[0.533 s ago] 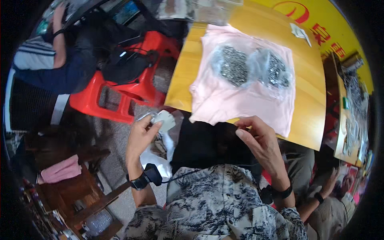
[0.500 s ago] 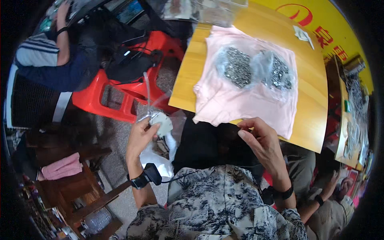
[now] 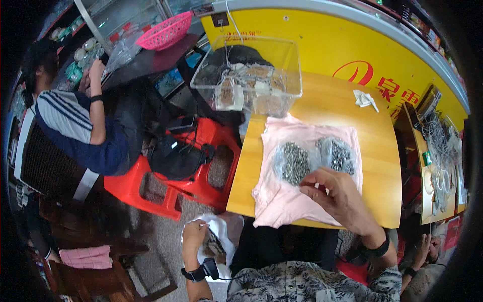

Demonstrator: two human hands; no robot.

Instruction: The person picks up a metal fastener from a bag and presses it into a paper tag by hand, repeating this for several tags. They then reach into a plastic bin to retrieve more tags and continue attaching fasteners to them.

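My left hand (image 3: 193,239) is low at the left of the table, its fingers pinched together at the upper edge of a white plastic bag (image 3: 227,246). What they grip is too small to make out. Over the front part of a pink cloth (image 3: 274,206), my right hand (image 3: 337,196) is held with its fingers curled toward the thumb; anything between them is hidden. Two clear plastic bags of small shiny metal parts lie on the cloth: the left bag (image 3: 294,162) and the right bag (image 3: 338,155), just beyond my right hand.
The wooden table (image 3: 380,186) bears the cloth and a crumpled white tissue (image 3: 365,99). A clear plastic bin (image 3: 289,65) stands at its far left corner. Red stools (image 3: 136,186) and a seated person (image 3: 85,121) are at the left. Another person's hands (image 3: 425,249) show at lower right.
The view has tilted up, showing the bin and yellow wall. My right hand has moved forward over the cloth. The pale flat piece in my left hand no longer shows; that hand is at the white bag.
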